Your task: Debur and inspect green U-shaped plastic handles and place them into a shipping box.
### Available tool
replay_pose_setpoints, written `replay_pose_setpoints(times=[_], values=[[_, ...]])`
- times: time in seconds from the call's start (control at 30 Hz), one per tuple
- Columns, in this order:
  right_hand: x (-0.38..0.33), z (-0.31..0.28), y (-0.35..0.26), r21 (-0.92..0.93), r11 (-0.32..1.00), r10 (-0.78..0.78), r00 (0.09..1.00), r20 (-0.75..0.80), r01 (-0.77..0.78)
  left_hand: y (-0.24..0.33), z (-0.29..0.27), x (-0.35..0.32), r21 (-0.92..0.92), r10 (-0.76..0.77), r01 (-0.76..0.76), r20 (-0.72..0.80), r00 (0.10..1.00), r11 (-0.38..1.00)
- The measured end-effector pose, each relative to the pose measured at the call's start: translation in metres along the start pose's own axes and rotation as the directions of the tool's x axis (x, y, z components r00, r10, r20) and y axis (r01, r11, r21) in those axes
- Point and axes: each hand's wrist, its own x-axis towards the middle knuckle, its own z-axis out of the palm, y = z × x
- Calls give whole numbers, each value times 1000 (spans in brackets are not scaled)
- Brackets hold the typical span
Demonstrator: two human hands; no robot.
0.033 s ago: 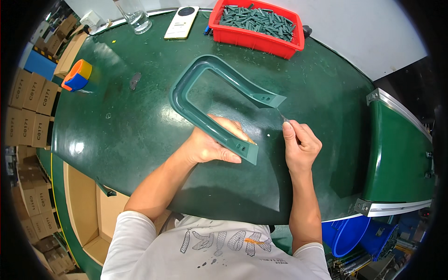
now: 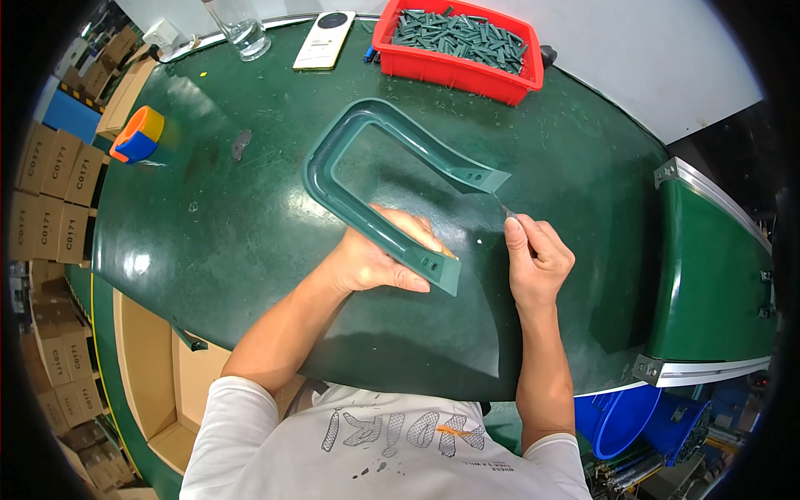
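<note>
My left hand (image 2: 367, 260) is closed round the lower arm of a green U-shaped plastic part (image 2: 319, 172), thumb on the near side and fingers behind it. Both flat ends of the part point right, and small holes show near each. My right hand (image 2: 540, 260) pinches a thin, pointed metal blade (image 2: 504, 206) between thumb and fingers; most of its handle is hidden. The blade's tip is at the corner of the part's upper end, and I cannot tell whether it touches.
On the green table (image 2: 250, 208), a red bin (image 2: 454, 77) of small green pieces stands at the back, beside a phone (image 2: 325, 40) and a glass of water (image 2: 248, 40). Orange, yellow and blue tape rolls (image 2: 137, 135) sit left. A green conveyor (image 2: 712, 275) adjoins on the right; an open carton (image 2: 158, 375) stands lower left.
</note>
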Motion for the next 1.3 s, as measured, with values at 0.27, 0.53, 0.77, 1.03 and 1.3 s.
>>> replay_pose_setpoints(times=[0.27, 0.53, 0.77, 1.03, 1.3], values=[[2, -1, 1, -24, 999, -32, 994, -105, 30, 0, 3, 1, -79, 25, -22, 40, 999, 997], [13, -12, 13, -98, 983, 131, 966, -224, -156, -4, 5, 0, -6, 63, -63, 143, 988, 998], [20, -32, 4, 445, 714, 485, 840, 242, -541, 1, 1, 3, -15, 4, -2, 163, 987, 1000], [18, -41, 4, 461, 587, 341, 720, 604, -665, -1, 3, 3, -36, 18, -13, 134, 991, 999], [18, -40, 5, 466, 598, 329, 730, 599, -652, -2, 1, 2, -38, 15, -10, 132, 991, 999]])
